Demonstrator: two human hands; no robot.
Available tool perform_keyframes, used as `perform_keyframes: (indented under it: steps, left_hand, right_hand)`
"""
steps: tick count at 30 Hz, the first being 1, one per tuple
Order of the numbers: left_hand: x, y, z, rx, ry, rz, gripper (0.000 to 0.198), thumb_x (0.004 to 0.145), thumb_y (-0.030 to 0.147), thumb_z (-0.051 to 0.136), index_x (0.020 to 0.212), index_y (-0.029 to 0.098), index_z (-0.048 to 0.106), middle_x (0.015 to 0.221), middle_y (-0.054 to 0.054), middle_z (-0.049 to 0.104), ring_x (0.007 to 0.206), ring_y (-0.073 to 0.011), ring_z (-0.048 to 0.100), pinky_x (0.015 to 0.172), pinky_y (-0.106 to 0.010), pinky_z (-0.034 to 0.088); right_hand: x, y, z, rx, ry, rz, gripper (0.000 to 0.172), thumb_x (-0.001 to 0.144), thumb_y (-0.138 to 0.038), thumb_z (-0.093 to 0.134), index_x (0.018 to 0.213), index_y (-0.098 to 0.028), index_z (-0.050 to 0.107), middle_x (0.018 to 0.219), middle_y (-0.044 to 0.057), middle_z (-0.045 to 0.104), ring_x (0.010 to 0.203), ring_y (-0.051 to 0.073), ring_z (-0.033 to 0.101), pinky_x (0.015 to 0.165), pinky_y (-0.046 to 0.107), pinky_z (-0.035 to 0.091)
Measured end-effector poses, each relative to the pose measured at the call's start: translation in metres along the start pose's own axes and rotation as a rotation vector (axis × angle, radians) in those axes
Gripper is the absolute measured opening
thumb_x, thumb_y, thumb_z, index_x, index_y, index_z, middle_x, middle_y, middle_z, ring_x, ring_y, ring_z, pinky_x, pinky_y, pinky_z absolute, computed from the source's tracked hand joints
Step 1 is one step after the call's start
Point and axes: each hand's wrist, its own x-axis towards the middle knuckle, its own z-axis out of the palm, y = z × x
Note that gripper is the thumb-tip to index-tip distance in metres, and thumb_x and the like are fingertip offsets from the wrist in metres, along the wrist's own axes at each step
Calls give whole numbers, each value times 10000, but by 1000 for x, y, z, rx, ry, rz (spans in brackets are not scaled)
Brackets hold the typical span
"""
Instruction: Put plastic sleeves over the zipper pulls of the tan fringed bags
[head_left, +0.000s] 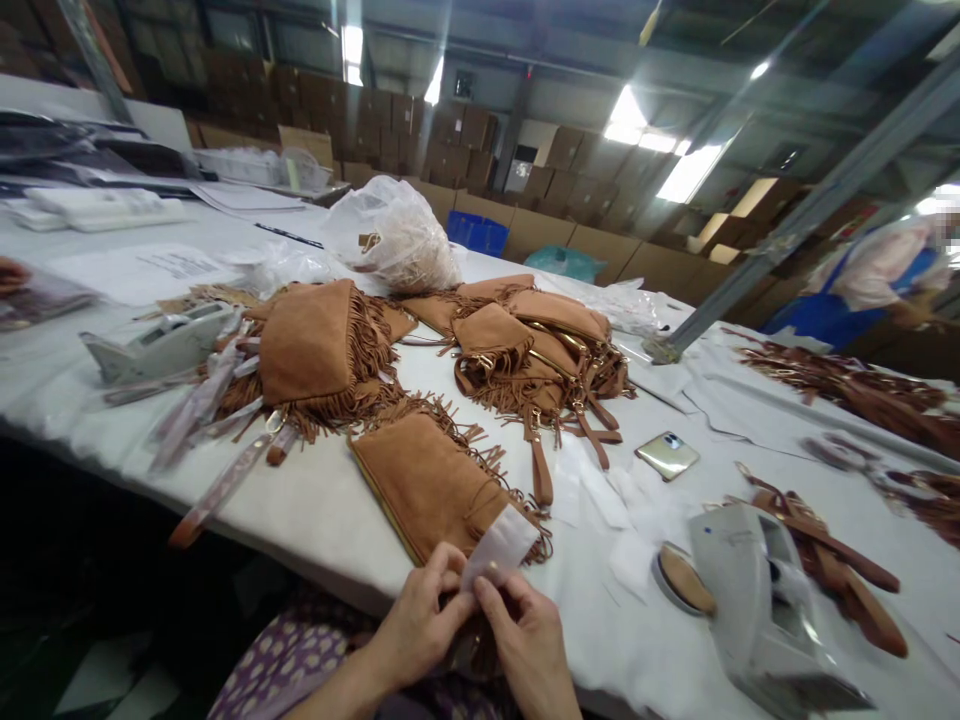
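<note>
My left hand (421, 612) and my right hand (525, 632) are close together at the table's front edge, both with fingers pinched. Between their fingertips is a thin white strip (504, 543), whose free end sticks up over a brown suede pouch (427, 485). That pouch lies flat, with fringe along its far side and a zipper along its near left edge. Some brown material shows below my hands, mostly hidden by them. Behind lie a pile of similar fringed pouches (536, 350) with wrist straps and another fringed pouch (307, 345) to the left.
A grey tape dispenser (757, 600) and a tape roll (681, 580) are at the right, near brown straps (832, 560). A phone (667, 455) lies on the table. Another dispenser (161, 345) is at left. A metal post (787, 220) rises behind. A person (870, 265) stands far right; another hand (11, 277) shows at left.
</note>
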Motion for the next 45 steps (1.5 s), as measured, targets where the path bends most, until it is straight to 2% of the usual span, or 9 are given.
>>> perform_keyframes:
  steps: [7,10,14,17,19,22,26,31,45]
  left_hand:
    - [-4,6,-5,-14,-79,6,150,873,241,518,989,204,431,807,-14,678,668,-136,588,588,-209,399]
    - [-16,2,-9,-20,93,-65,181,857,288,543,999,201,473,912,-43,656,757,-148,598,590,-205,427]
    - [-36,-3,-20,-226,316,-372,390,786,562,566,826,180,499,688,-21,610,580,-137,566,505,-220,447]
    - [-49,5,-26,-536,125,-720,589,703,743,502,766,158,515,601,-46,617,472,-133,555,456,-232,447]
    - [-54,12,-26,-671,29,-800,624,681,761,513,787,147,540,639,-59,634,510,-144,592,489,-240,467]
    - [-58,12,-24,-668,-41,-688,553,635,654,677,814,145,555,635,-18,605,511,-122,570,482,-213,442]
    - [-62,-10,-30,-343,-90,-631,485,685,586,657,820,137,530,605,-17,600,441,-114,521,436,-216,395]
    - [-65,-21,-44,94,-98,-446,412,872,502,431,704,144,546,615,-19,588,551,-137,554,522,-225,387]
    - [-45,-10,-21,292,-15,-244,458,936,426,341,647,173,589,590,-10,579,565,-154,513,535,-235,310]
  right_hand:
    - [-9,14,11,-236,102,-196,177,846,-348,574,840,-198,668,837,49,647,796,198,618,721,263,489]
    - [-14,21,14,-240,138,-236,168,862,-341,560,872,-205,659,859,51,659,811,196,620,725,260,495]
    - [-24,30,23,-301,225,-315,140,865,-312,572,802,-209,644,751,36,652,708,183,624,659,260,508]
    - [-30,35,32,-360,254,-543,90,867,-229,562,889,-202,645,776,54,658,711,185,634,646,275,525]
    - [-32,37,35,-410,209,-747,187,868,-154,524,1012,-196,636,864,86,665,787,198,642,677,300,537]
    - [-36,40,35,-498,65,-933,347,851,-79,463,1153,-184,598,962,117,663,881,220,635,722,346,545]
    - [-41,44,26,-519,68,-846,495,819,-27,437,1291,-163,493,1081,132,631,1013,233,596,809,376,540]
    - [-32,45,21,-668,116,-687,406,822,-121,536,1217,-205,574,1126,144,560,1030,286,543,826,474,520]
    - [-21,53,25,-448,142,-737,383,859,-93,542,1210,-239,580,973,82,632,913,220,575,783,406,528]
